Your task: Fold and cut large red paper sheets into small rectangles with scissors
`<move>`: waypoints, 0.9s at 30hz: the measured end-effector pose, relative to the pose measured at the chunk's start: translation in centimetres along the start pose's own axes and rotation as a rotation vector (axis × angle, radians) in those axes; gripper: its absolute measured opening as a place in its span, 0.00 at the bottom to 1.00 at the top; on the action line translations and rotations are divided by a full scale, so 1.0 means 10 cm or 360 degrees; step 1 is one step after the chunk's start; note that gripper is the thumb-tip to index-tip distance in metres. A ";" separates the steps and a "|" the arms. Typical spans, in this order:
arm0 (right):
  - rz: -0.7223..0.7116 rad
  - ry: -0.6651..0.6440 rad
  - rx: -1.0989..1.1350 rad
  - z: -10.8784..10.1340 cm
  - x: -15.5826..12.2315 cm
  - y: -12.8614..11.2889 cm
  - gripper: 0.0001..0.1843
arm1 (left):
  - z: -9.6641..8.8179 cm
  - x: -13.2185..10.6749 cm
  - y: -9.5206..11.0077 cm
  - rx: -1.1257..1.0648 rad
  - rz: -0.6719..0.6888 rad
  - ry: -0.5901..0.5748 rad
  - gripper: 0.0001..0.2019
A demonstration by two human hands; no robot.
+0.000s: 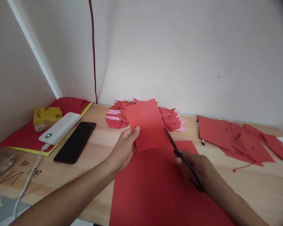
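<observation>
While the left hand (124, 150) pinches a red rectangular paper piece (147, 124) by its left edge, the right hand (198, 171) is closed around black scissors (179, 153).
The piece stands tilted above a large red paper sheet (155, 191) on the light wooden table (96, 153); the scissor tips touch its right edge.

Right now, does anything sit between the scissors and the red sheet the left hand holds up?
Nothing visible. The scissors in the right hand meet the lifted red sheet at its right edge; the left hand pinches its left edge. Folded red pieces lie behind it.
</observation>
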State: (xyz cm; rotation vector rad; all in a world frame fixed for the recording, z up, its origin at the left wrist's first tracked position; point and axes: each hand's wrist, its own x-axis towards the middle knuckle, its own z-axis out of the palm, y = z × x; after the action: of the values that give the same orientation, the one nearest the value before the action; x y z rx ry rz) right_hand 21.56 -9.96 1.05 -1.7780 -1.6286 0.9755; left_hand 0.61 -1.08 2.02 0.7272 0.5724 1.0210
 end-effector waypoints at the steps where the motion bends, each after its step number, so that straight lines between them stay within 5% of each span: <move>1: 0.0008 -0.0024 0.0029 0.00 0.00 0.00 0.26 | 0.00 0.00 0.00 -0.0021 -0.0022 0.0003 0.12; 15: -0.0068 -0.0231 0.0118 -0.03 -0.04 0.02 0.27 | 0.00 0.01 -0.03 0.0046 -0.0125 0.0037 0.13; 27: -0.0054 -0.0009 -0.0059 -0.03 -0.04 0.00 0.27 | 0.03 -0.01 -0.02 0.0037 -0.0149 0.0017 0.14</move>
State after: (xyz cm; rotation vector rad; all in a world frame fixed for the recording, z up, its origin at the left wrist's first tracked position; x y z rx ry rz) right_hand 21.82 -10.29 1.32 -1.7676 -1.6849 0.9416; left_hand 0.86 -1.30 2.10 0.7094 0.6230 0.9331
